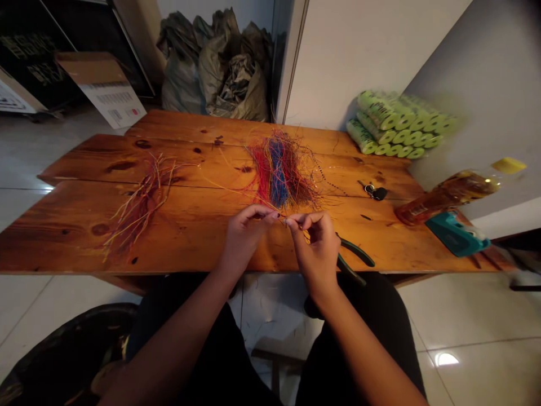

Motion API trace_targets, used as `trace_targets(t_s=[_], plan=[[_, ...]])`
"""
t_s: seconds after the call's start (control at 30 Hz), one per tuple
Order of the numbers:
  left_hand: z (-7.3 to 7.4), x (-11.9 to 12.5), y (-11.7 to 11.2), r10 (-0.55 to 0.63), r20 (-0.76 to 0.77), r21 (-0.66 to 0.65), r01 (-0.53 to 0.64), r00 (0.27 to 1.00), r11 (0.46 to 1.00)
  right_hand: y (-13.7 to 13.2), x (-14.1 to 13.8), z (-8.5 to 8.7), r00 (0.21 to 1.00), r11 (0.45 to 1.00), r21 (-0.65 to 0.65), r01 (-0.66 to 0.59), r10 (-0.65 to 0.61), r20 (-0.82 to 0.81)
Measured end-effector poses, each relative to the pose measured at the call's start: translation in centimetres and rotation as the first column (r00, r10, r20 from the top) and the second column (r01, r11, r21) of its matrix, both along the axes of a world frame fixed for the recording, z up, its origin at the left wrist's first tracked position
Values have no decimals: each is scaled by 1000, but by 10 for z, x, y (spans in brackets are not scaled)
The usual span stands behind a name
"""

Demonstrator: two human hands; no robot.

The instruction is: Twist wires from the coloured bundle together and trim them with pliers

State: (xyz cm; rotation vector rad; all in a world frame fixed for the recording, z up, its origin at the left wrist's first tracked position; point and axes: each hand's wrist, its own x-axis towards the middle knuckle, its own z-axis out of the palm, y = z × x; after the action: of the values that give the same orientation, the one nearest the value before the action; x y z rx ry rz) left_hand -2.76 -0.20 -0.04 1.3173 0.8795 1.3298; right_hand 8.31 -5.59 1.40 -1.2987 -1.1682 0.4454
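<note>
Both of my hands are over the near edge of a wooden table (190,225). My left hand (245,234) and my right hand (316,242) meet fingertip to fingertip, each pinching a thin wire between them. Just beyond the fingers lies a tangled pile of red, blue and yellow wires (281,166). A second, smaller bundle of red and yellow wires (137,206) lies to the left, apart from both hands. Green-handled pliers (355,256) rest on the table edge right beside my right hand.
A key with a black fob (375,192) lies right of the pile. At the right end are a bottle of amber liquid (448,194), a teal tool (456,237) and stacked green rolls (397,127). Sacks (220,67) and a cardboard box (101,84) stand behind the table.
</note>
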Motion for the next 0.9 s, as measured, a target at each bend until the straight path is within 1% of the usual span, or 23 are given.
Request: trace_targets(t_s=[0.1, 0.2, 0.43, 0.5, 0.57, 0.63, 0.67, 0.73, 0.83, 0.9], plan=[[-2, 1, -1, 7, 2, -12, -7, 1000, 1000, 0, 1, -2, 995, 1000, 30, -9, 7, 98], [-3, 2, -1, 3, 19, -24, -3, 1000, 1000, 1, 0, -3, 993, 998, 48, -29, 23, 114], [1, 0, 0, -86, 69, -43, 89, 994, 995, 1, -4, 1, 990, 995, 20, -97, 99, -104], [2, -1, 1, -109, 76, -48, 113, 991, 992, 2, -5, 3, 974, 991, -8, -137, 133, -183], [2, -2, 1, -130, 89, -54, 135, 987, 989, 2, -5, 5, 941, 978, -43, -204, 183, -284], [2, -3, 2, -160, 121, -64, 168, 980, 984, 2, -4, 9, 884, 955, -68, -288, 237, -403], [2, -4, 3, -180, 144, -72, 191, 973, 979, 2, -3, 12, 843, 938, -75, -338, 267, -468], [3, -6, 3, -233, 206, -91, 255, 951, 963, 1, -2, 16, 735, 894, -81, -441, 308, -604], [6, -8, 3, -318, 300, -107, 363, 899, 926, 0, -1, 21, 527, 803, -70, -592, 319, -788], [9, -10, 1, -370, 354, -101, 428, 859, 898, 0, -1, 20, 349, 714, -22, -699, 314, -883]])
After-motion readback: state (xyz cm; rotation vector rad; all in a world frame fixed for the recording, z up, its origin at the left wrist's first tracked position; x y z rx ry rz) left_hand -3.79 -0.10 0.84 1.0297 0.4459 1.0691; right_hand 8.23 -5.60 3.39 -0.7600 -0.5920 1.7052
